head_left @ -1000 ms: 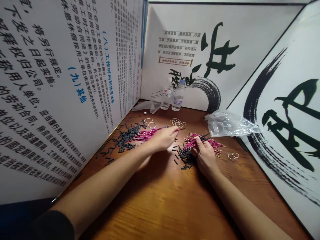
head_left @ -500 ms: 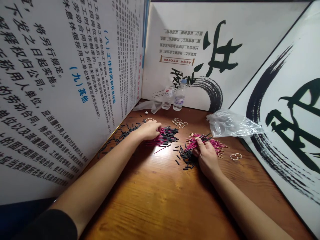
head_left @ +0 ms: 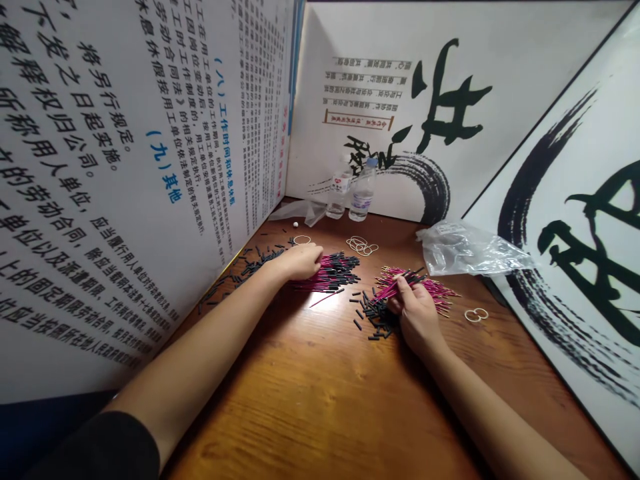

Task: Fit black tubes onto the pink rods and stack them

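Observation:
My right hand (head_left: 416, 308) is closed around a few thin pink wires (head_left: 387, 289), some with black sleeves at their tips. Beneath it lies a pile of bare-ended pink wires (head_left: 441, 293), and to its left is a heap of short black tubes (head_left: 376, 319). My left hand (head_left: 303, 261) rests with bent fingers at the left end of a bundle of black-sleeved pink wires (head_left: 336, 272); its fingertips are turned away, and what they pinch, if anything, is hidden. One sleeved wire (head_left: 326, 298) lies alone in front of that bundle.
More black tubes (head_left: 253, 263) are scattered along the left panel. Pale rubber bands (head_left: 363, 246) lie behind the bundle, others (head_left: 476, 315) at right. Two water bottles (head_left: 362, 195) stand at the back beside a clear plastic bag (head_left: 470, 249). Printed panels (head_left: 370, 33) enclose the wooden table (head_left: 300, 387).
The whole view has shifted slightly, moving the scene a little to the right. Both hands keep nearly the same places and grips; the right still holds its pink wires.

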Tool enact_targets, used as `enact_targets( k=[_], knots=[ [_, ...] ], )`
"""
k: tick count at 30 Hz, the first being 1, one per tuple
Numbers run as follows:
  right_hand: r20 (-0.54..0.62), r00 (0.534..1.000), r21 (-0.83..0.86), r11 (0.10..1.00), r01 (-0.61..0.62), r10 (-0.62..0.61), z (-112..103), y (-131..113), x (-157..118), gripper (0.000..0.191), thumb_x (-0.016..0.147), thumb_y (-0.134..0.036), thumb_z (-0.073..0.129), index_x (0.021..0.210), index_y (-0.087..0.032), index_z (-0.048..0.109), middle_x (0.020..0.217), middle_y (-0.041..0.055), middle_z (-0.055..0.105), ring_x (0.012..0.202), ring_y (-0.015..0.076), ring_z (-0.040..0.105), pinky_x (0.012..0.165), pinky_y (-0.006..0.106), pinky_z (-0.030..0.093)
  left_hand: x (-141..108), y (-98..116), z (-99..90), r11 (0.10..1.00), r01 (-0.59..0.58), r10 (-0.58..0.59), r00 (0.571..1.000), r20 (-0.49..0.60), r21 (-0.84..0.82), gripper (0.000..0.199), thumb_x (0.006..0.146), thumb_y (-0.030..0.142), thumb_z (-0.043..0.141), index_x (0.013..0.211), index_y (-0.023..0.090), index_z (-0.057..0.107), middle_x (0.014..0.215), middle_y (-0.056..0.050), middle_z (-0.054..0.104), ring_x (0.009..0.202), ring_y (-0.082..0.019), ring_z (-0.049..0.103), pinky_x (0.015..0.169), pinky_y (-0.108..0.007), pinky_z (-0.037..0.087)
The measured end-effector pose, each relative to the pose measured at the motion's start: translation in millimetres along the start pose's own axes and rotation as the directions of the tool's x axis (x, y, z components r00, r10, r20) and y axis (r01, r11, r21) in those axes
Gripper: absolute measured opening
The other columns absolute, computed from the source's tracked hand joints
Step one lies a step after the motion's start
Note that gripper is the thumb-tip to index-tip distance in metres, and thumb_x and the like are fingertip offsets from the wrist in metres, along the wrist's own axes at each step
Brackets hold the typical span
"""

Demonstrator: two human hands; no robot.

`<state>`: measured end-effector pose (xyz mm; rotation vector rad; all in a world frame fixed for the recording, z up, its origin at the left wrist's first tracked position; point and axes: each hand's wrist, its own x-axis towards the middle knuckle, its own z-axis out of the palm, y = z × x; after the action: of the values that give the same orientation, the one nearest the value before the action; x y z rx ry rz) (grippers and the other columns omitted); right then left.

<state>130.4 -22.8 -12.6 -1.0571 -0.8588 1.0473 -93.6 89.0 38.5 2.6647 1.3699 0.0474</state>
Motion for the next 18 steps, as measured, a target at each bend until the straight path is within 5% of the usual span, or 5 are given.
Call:
enact_targets(
  k=[6, 9, 12, 18],
  knots=[
    [-0.002, 1.000, 0.006, 1.000, 0.004, -0.004, 0, 0, 1, 0.047, 0.073, -0.051, 0.072, 0.066, -0.021, 0.037, 0.049, -0.0106, 0.034, 0.041, 0.0045, 0.033, 0.040, 0.018, 0.026, -6, 2, -10.3, 0.999, 0.021, -0.018, 0.998, 0.064, -0.040, 0.026, 0.080, 0.031, 0.047, 0.100, 0.018, 0.057, 0.110, -0.011, 0.060, 0.103, -0.023, 0.054, 0.087, -0.032, 0.044],
    [0.013, 1.000, 0.004, 1.000, -0.001, 0.001, 0, 1, 1, 0.045, 0.074, -0.050, 0.072, 0.066, -0.021, 0.038, 0.049, -0.0102, 0.034, 0.042, 0.0048, 0.033, 0.040, 0.019, 0.026, -10, 5, -11.5, 0.997, 0.041, -0.034, 0.994, 0.102, -0.068, 0.067, 0.070, 0.055, 0.059, 0.126, 0.020, 0.046, 0.134, -0.014, 0.045, 0.126, -0.032, 0.039, 0.101, -0.044, 0.038],
    [0.028, 1.000, -0.002, 1.000, -0.009, 0.009, -1, 1, 1, 0.043, 0.076, -0.049, 0.070, 0.068, -0.021, 0.039, 0.049, -0.0099, 0.035, 0.042, 0.0049, 0.033, 0.040, 0.019, 0.025, -13, 12, -9.8, 0.997, 0.062, -0.051, 0.978, 0.200, -0.049, 0.096, 0.060, 0.060, 0.066, 0.141, 0.024, 0.029, 0.147, -0.017, 0.033, 0.135, -0.037, 0.027, 0.108, -0.054, 0.025],
    [0.018, 1.000, -0.020, 1.000, -0.003, 0.003, 0, 0, 0, 0.042, 0.075, -0.051, 0.070, 0.070, -0.022, 0.040, 0.049, -0.0098, 0.035, 0.042, 0.0054, 0.033, 0.040, 0.019, 0.025, -11, 17, -8.2, 0.997, 0.071, -0.062, 0.965, 0.255, -0.027, 0.090, 0.062, 0.055, 0.068, 0.138, 0.021, 0.033, 0.143, -0.018, 0.041, 0.130, -0.036, 0.037, 0.106, -0.053, 0.029]
  ],
)
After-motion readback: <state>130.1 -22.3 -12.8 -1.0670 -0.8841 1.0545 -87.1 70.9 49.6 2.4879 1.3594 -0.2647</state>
